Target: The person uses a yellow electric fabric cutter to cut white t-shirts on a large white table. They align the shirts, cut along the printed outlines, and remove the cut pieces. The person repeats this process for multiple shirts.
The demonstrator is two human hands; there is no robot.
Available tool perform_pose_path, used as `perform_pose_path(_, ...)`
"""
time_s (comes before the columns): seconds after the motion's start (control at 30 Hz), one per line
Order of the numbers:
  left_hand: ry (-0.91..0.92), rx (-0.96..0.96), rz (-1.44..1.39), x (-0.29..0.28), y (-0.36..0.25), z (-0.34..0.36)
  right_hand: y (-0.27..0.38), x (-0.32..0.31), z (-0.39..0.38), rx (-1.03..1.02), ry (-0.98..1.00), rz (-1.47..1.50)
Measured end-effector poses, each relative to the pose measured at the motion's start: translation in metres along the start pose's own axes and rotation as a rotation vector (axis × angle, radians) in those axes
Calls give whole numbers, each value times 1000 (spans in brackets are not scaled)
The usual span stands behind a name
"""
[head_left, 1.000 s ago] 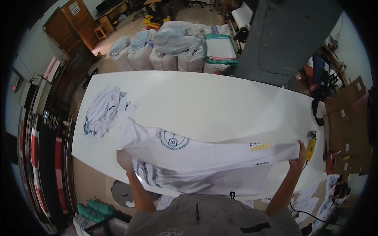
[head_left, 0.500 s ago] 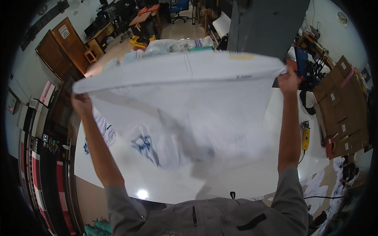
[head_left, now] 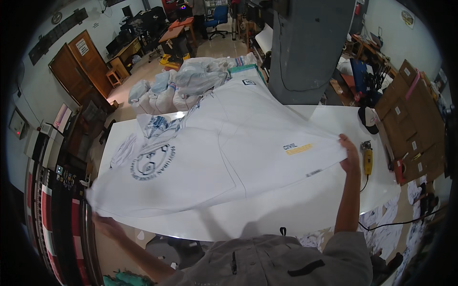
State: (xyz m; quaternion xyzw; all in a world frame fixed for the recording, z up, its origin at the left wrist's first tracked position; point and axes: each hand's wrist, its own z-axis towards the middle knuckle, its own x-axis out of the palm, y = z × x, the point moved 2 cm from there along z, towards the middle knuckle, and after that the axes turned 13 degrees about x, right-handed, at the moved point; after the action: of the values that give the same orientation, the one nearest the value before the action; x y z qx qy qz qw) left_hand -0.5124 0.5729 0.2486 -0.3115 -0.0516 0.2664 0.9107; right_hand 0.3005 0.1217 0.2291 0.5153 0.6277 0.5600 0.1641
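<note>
A wide sheet of white fabric [head_left: 267, 124] with printed blue emblems and a yellow patch stretches between my two hands over a white table [head_left: 286, 209]. My left hand [head_left: 109, 226] grips its near left corner, low at the table's left edge; the fingers are partly hidden by the cloth. Out to the right, my right hand [head_left: 349, 153] pinches the right edge of the fabric, fingers closed. The far end of the cloth reaches past the table's back edge. Crumpled patterned cloth [head_left: 126, 150] lies partly beneath it at the left.
A yellow corded cutting tool [head_left: 368, 162] and a black-and-white cap [head_left: 369, 120] lie on the table's right side. Brown cardboard [head_left: 405, 119] leans beyond it. Stuffed plastic sacks [head_left: 162, 95] and a grey pillar [head_left: 305, 52] stand behind; a long machine [head_left: 59, 205] flanks the left.
Both hands have come down, the left moving far lower and nearer to me. The raised, billowing fabric has spread out flatter over the table, showing its printed emblems.
</note>
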Motion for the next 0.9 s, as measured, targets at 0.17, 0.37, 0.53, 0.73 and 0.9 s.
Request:
perform_pose_path(0.17, -218, -875, -209, -9, 89, -153, -75, -21, 46, 63, -158, -440)
perform_pose_path(0.37, -72, -976, 71, 8, 92, -270, -135, -73, 103, -16, -253, -731)
perform_pose_path(0.53, 81, -901, 335, -11, 59, -324, -169, -140, 133, -119, -342, -827)
perform_pose_path(0.73, 232, -835, 683, -44, 11, -370, -177, -192, 117, -13, -376, -731)
perform_pose_path(0.9, 433, -844, 849, -71, 6, -385, -161, -209, 115, 32, -289, -684)
